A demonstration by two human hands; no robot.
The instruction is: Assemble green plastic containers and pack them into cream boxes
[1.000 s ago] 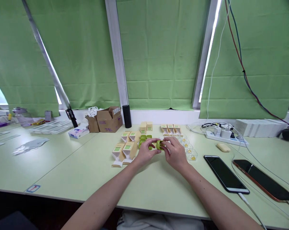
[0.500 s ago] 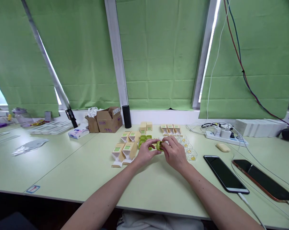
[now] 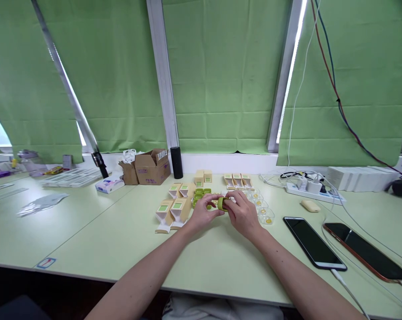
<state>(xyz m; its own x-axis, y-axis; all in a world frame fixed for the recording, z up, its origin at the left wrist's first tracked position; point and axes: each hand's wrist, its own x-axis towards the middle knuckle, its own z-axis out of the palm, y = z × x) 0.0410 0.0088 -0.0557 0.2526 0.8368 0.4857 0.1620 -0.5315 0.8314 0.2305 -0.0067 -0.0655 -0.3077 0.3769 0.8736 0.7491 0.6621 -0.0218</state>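
Above the table, a small green square container (image 3: 221, 204) is between both hands. My left hand (image 3: 203, 213) pinches its left side with thumb and fingers. My right hand (image 3: 242, 212) grips it from the right, and its fingers hide part of it. Behind the left hand sit several more green containers (image 3: 198, 194) in a cluster. Several small cardboard boxes with green-windowed tops (image 3: 180, 209) stand to the left, flaps open. Right of my right hand lie several clear plastic cups (image 3: 266, 217) with yellow bits inside.
More small boxes (image 3: 238, 181) stand at the back. A brown carton (image 3: 152, 167) and a black cylinder (image 3: 176, 162) are by the wall. On the right lie two phones (image 3: 314, 242) with cables, an off-white case (image 3: 310, 205) and a power strip (image 3: 316, 192).
Both hands stay almost in place around the green container. Only tiny shifts of the fingers show.
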